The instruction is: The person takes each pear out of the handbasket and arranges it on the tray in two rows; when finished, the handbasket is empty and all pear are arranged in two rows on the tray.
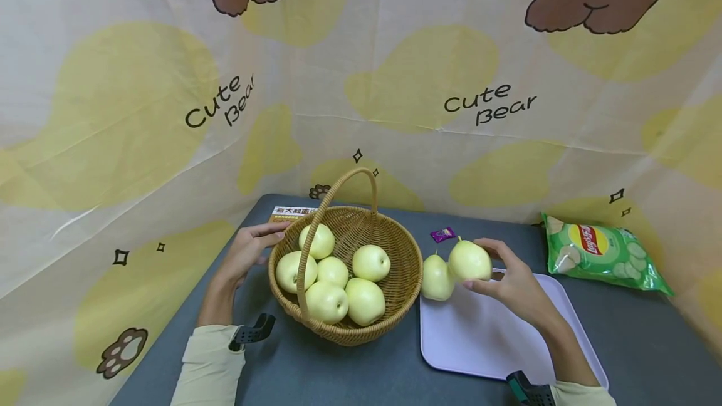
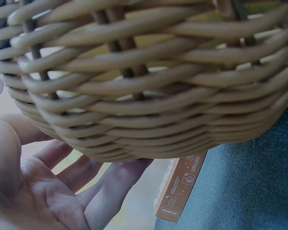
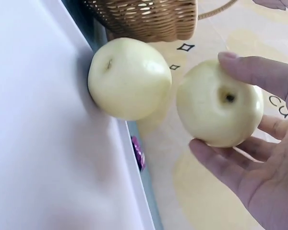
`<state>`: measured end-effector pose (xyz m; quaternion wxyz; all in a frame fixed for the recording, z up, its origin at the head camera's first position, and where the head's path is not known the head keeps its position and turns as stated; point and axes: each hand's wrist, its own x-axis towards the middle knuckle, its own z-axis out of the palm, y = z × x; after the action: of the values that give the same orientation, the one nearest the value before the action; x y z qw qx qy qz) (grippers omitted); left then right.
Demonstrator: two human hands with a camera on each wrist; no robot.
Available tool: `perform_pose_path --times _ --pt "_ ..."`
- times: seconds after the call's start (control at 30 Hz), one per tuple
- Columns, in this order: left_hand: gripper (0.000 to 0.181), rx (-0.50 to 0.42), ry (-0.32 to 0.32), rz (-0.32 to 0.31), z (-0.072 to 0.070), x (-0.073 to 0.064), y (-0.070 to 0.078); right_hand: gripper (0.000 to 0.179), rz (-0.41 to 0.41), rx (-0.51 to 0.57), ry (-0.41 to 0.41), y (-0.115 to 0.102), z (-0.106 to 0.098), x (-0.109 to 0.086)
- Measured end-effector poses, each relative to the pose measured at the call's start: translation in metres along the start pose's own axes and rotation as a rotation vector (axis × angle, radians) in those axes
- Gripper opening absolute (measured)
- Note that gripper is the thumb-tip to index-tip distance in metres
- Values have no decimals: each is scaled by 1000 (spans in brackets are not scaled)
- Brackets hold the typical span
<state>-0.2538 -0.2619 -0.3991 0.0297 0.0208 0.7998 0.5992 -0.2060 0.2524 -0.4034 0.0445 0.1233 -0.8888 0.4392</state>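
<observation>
My right hand [image 1: 519, 287] grips a pale green pear [image 1: 470, 260] between thumb and fingers, above the left part of a lilac tray [image 1: 485, 337]. In the right wrist view, the held pear [image 3: 220, 103] shows its dark blossom end. Another pear [image 1: 437, 278] is at the tray's left edge, beside the basket. The wicker basket [image 1: 414, 268] with a tall handle holds several pears [image 1: 326, 302]. At its left side rests my left hand [image 1: 248, 252], fingers extended along the rim; in the left wrist view, its fingers [image 2: 120, 184] lie against the woven wall.
Behind the tray lies a small purple wrapped candy [image 1: 442, 234]. A green chip bag [image 1: 606, 255] is at the right, near the cloth backdrop. Partly hidden behind the basket is a printed box [image 1: 287, 212]. Everything stands on a blue-grey tabletop [image 1: 361, 374].
</observation>
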Motion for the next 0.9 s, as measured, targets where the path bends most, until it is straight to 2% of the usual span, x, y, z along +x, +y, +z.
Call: perform_pose_path --times 0.3,0.5,0.9 --pt "44 6 1 1 0 0 1 78 33 -51 -21 12 -3 3" --pt "43 5 2 6 -1 -1 2 77 92 -9 -50 22 -3 3" --pt "45 -12 0 7 1 -2 2 79 118 -7 -74 37 6 3"
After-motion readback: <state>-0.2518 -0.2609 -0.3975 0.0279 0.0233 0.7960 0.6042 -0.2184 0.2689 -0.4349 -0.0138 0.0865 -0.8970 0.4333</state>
